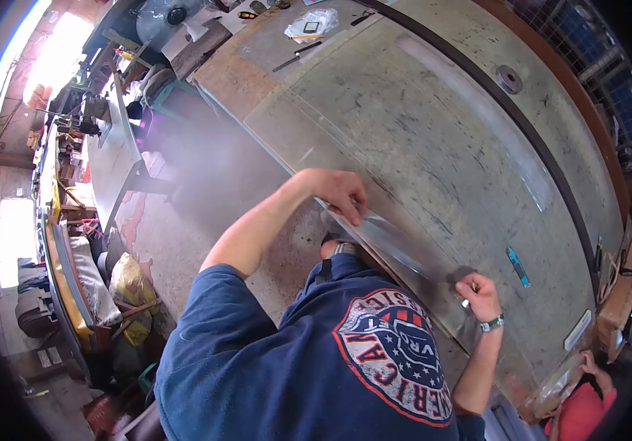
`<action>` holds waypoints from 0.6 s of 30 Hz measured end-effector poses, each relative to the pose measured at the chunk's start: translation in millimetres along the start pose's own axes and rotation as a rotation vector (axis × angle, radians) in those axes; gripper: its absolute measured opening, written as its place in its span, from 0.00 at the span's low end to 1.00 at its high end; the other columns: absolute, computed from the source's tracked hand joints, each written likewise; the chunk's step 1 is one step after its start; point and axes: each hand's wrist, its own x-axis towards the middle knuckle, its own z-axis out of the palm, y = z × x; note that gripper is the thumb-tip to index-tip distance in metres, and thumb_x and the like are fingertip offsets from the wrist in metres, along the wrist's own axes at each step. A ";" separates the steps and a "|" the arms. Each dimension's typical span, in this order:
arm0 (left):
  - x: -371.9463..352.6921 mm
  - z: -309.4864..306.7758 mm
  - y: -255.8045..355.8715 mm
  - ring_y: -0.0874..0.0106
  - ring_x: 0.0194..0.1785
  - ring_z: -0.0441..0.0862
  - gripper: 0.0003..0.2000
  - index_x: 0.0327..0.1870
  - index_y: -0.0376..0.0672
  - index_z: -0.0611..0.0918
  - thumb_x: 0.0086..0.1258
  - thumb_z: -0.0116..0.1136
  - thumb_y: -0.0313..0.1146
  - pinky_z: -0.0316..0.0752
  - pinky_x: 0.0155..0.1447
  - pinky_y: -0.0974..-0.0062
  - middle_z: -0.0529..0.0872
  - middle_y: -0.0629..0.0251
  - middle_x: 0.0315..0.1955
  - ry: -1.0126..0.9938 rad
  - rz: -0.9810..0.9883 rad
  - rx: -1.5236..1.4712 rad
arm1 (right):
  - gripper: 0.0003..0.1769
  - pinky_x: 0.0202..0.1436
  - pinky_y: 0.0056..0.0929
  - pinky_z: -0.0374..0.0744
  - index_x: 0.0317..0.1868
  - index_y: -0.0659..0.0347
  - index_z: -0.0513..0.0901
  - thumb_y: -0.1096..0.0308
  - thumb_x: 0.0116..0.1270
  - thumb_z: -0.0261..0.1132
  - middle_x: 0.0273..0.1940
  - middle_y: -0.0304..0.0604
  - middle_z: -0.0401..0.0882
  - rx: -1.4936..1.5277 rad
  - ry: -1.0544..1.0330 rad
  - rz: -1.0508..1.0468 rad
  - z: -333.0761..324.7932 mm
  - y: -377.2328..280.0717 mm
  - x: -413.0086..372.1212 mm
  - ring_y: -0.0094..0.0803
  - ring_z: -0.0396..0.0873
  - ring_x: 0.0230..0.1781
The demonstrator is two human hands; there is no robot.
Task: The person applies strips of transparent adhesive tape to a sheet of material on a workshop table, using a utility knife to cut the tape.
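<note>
A clear, glossy plastic strip (pixel 397 246) stretches along the near edge of the worktable. Its left end is pinched between the thumb and fingers of my left hand (pixel 339 194), close over the table edge. Toward the right, my right hand (pixel 482 295) is closed at the strip's other end, a small shiny bit showing beneath the fingers. A greenish watch band circles that wrist. A blue utility knife (pixel 518 267) lies on the table beyond my right hand.
The large scuffed worktable (pixel 397 110) carries a long dark strip (pixel 507 95), a metal ring (pixel 508 79), a pale film strip (pixel 477 95) and a plastic bag (pixel 311 26). At lower right, another person's red sleeve (pixel 584 415) and hand (pixel 597 370) show. A grey side table (pixel 113 158) stands left.
</note>
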 end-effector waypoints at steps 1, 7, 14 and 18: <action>-23.8 -18.8 -8.3 0.80 0.30 0.82 0.14 0.41 0.38 0.90 0.63 0.77 0.39 0.75 0.32 0.76 0.89 0.70 0.29 0.035 -0.025 -0.016 | 0.08 0.32 0.22 0.76 0.38 0.65 0.87 0.69 0.70 0.75 0.28 0.34 0.85 -0.011 0.040 0.019 0.9 5.9 4.4 0.19 0.81 0.28; -134.9 -112.1 -70.3 0.80 0.30 0.82 0.13 0.41 0.37 0.91 0.63 0.77 0.36 0.76 0.32 0.77 0.89 0.71 0.30 0.143 -0.132 0.004 | 0.10 0.30 0.23 0.75 0.38 0.65 0.87 0.67 0.71 0.75 0.26 0.32 0.83 -0.078 0.130 0.127 37.2 -2.7 31.0 0.19 0.79 0.25; -189.6 -185.3 -170.3 0.77 0.34 0.84 0.11 0.40 0.39 0.91 0.63 0.77 0.36 0.79 0.38 0.72 0.91 0.68 0.31 0.625 -0.166 0.250 | 0.12 0.26 0.21 0.71 0.36 0.61 0.86 0.61 0.73 0.74 0.25 0.30 0.82 -0.128 0.138 0.211 73.8 -16.9 62.6 0.16 0.75 0.22; -181.6 -195.3 -181.4 0.75 0.35 0.85 0.11 0.38 0.38 0.91 0.64 0.77 0.36 0.79 0.41 0.70 0.90 0.66 0.29 0.852 -0.203 0.207 | 0.12 0.27 0.22 0.72 0.35 0.61 0.86 0.62 0.73 0.74 0.25 0.30 0.82 -0.113 0.166 0.195 84.9 -13.0 74.5 0.17 0.75 0.23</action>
